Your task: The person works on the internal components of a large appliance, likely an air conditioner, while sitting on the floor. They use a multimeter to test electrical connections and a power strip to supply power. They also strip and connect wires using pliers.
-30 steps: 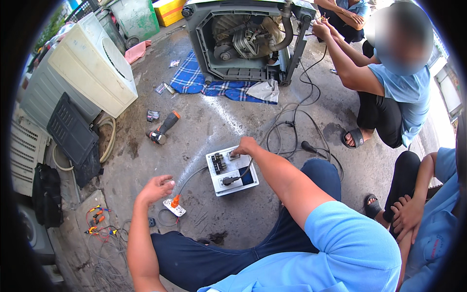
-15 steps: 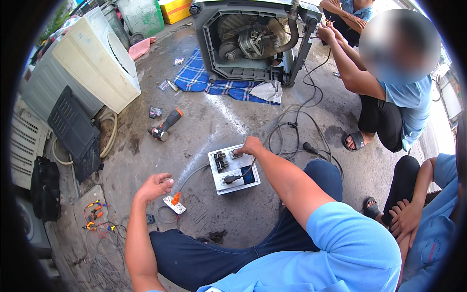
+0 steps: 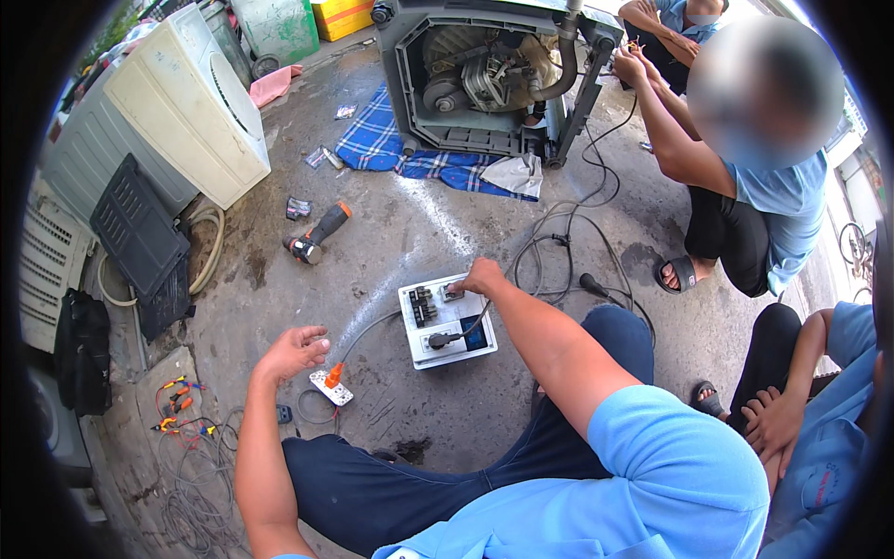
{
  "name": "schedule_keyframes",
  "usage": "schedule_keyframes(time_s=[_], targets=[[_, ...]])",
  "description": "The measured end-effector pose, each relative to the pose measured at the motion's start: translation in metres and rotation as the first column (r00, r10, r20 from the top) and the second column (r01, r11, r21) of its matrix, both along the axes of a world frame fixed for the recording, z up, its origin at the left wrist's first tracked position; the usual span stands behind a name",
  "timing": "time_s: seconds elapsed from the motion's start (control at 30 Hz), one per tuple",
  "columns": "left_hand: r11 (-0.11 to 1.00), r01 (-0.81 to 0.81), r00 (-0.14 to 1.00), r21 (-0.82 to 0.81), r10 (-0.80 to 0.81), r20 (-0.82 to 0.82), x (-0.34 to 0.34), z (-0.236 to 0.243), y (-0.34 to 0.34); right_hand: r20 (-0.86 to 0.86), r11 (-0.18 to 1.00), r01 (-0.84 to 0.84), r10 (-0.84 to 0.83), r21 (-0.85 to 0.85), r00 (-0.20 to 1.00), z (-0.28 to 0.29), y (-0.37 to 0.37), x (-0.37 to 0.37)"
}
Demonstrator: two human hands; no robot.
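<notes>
On the concrete floor before me lies a white electrical box (image 3: 420,349) with a row of black terminals, a dark display and a black plug (image 3: 440,341) in its socket. My right hand (image 3: 483,279) reaches over its top right corner, fingers curled down onto a small switch (image 3: 453,292). My left hand (image 3: 296,352) hovers empty, its fingers stretched loosely apart, above and left of a white power strip (image 3: 335,388). An orange plug (image 3: 333,375) stands in that strip. A grey cable runs up to the box's left side.
A tipped washing machine (image 3: 402,102) lies on a blue checked cloth (image 3: 370,140). A cordless drill (image 3: 318,233) and black cables (image 3: 570,238) are on the floor. Test leads (image 3: 177,401) tangle at left. One person (image 3: 787,200) squats at right holding wires; two others sit nearby.
The view has shifted very slightly. My right hand stays on the switch, and my left hand holds nearly the same place in the air.
</notes>
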State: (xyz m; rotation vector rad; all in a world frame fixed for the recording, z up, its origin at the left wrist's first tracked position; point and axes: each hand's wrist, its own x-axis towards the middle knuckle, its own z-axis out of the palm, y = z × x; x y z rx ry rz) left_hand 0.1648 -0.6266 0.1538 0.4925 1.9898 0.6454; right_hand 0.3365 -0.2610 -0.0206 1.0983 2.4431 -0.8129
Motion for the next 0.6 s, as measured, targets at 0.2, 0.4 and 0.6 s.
schedule_keyframes(time_s=[0.2,0.4,0.6], targets=[[1.0,-0.002,1.0,0.003,0.002,0.013,-0.001,0.0,-0.001,-0.022,1.0,0.026,-0.026,0.007,0.999,0.003,-0.003,0.001],[1.0,0.011,1.0,0.015,-0.011,0.02,-0.004,-0.004,-0.003,-0.003,0.999,0.045,-0.045,-0.005,0.999,-0.003,0.001,0.0],[1.0,0.015,1.0,0.02,-0.015,0.018,-0.007,-0.007,-0.003,0.011,0.998,0.058,-0.058,-0.013,0.998,-0.009,0.002,-0.003]])
